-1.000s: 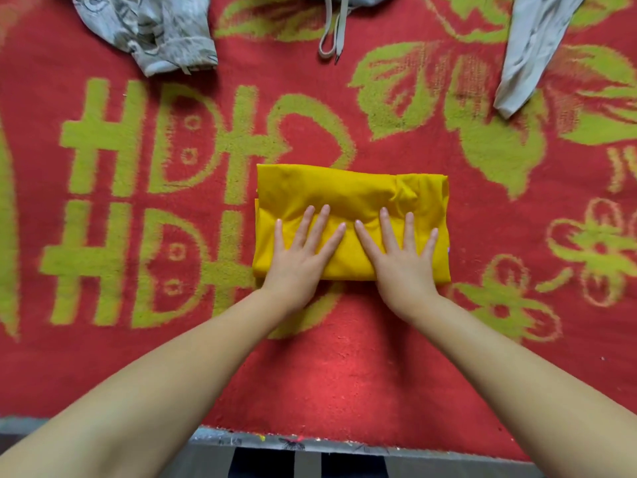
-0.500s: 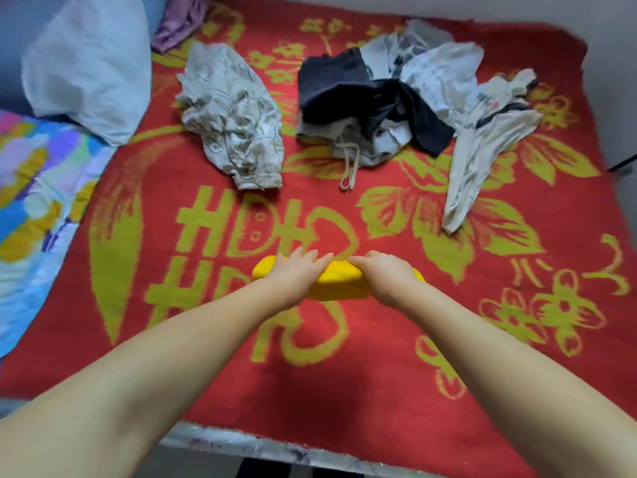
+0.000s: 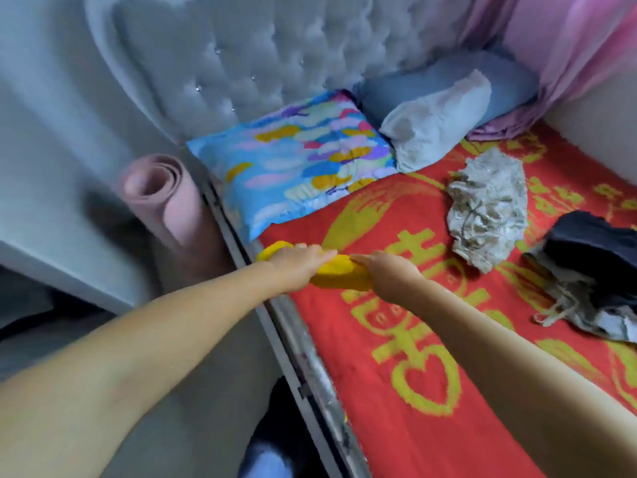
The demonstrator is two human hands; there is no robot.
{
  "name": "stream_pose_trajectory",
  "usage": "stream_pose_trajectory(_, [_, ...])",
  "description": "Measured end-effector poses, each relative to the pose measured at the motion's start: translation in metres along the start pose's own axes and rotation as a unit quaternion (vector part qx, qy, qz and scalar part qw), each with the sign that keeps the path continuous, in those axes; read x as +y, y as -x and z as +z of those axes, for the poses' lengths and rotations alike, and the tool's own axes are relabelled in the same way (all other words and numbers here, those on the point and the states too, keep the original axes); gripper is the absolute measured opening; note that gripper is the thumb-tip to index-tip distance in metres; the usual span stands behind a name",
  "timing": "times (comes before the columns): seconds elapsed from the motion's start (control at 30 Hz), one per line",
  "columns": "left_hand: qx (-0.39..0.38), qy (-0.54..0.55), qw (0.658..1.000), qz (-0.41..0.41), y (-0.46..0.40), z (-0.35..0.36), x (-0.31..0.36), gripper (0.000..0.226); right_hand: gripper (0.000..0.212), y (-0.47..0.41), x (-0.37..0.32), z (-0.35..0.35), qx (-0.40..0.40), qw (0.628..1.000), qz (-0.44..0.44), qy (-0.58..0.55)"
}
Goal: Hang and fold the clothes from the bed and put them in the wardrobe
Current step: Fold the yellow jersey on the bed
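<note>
Yellow cloth: the folded yellow cloth (image 3: 339,273) is in the middle of the frame, at the left edge of the red blanket (image 3: 396,357), close to the bed's metal edge (image 3: 310,360).
Left hand: the left hand (image 3: 299,265) is closed over the left end of the yellow cloth, fingers on top.
Right hand: the right hand (image 3: 387,274) is closed over the right end, fingers curled onto it.
Up or down: I cannot tell if the cloth is lifted or touching the blanket.
How it feels: it looks soft, light and floppy, so the fold could slip open. I think it is best to hold both ends at once and keep it flat.
Still to do: a gray patterned cloth (image 3: 489,208) lies at the upper right, and a dark pile of clothes (image 3: 593,274) sits at the right edge, well apart from the hands.
Things that hold stuff: no wardrobe, basket or hanger shows here, so I cannot say what is in them.
Other things: a bright pillow (image 3: 296,160) lies above the hands, and a rolled pink mat (image 3: 162,198) stands at the left.
</note>
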State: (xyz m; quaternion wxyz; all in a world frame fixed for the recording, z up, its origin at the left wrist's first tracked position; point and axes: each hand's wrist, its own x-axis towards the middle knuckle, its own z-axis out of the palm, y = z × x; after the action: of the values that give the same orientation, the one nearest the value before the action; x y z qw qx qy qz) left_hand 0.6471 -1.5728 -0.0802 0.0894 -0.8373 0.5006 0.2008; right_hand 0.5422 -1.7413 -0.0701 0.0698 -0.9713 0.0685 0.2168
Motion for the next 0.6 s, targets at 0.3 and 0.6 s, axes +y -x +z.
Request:
stream_pose_trajectory(0.3, [0.029, 0.15, 0.943, -0.295, 0.257, 0.08, -0.125, 0.074, 0.049, -0.051, -0.278, -0.023, -0.065, 0.95, -0.29, 0.097])
stream_pose_trajectory(0.6, [0.039, 0.222, 0.868, -0.443, 0.48, 0.168, -0.212, 0.073, 0.062, -0.048, -0.548, 0.003, -0.096, 0.876, -0.432, 0.19])
